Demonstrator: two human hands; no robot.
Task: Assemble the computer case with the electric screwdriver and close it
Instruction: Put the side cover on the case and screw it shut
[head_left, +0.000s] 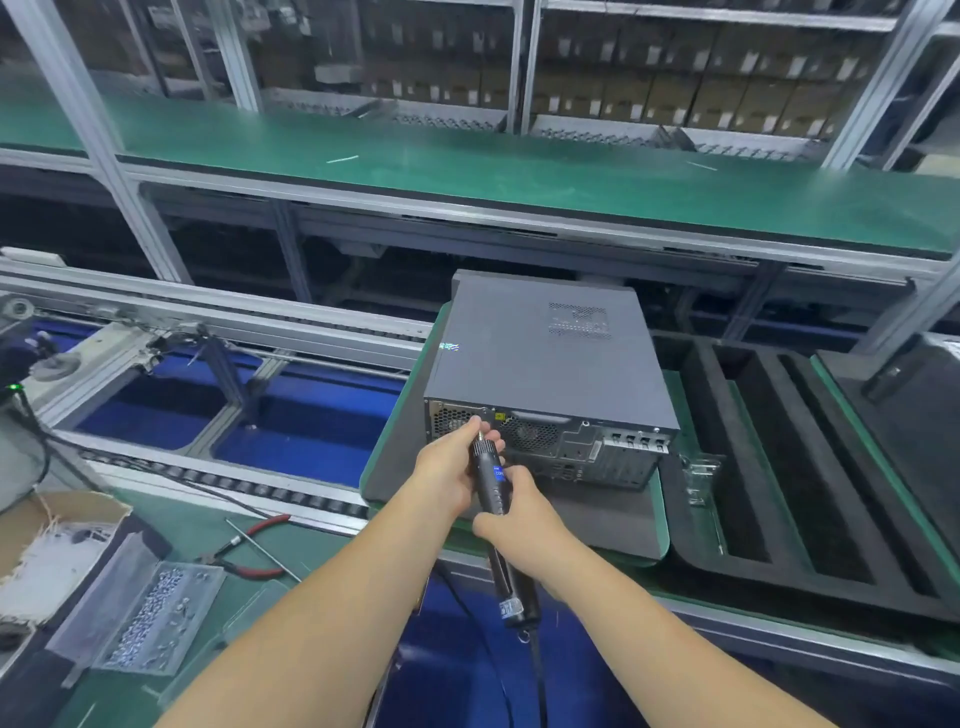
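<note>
Just ahead of the left hand (451, 462) fingertips, pinched round the bit, sits the computer case (550, 364) rear panel; the right hand (511, 512) wraps the electric screwdriver (493, 483). Keep the bit square to the screw, pressing lightly.

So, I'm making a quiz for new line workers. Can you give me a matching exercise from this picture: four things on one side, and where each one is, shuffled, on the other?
Things:
1. electric screwdriver
2. computer case
3. red-handled pliers
4. clear tray of screws

Places:
A. lying on the green bench beside a thin metal rod
B. on the gray pad, its rear panel facing the person
C. at the bench's near left, next to a cardboard box
D. held in both hands, tip at the case's rear panel

Pairs: 1-D, 2-B, 3-A, 4-C
</note>
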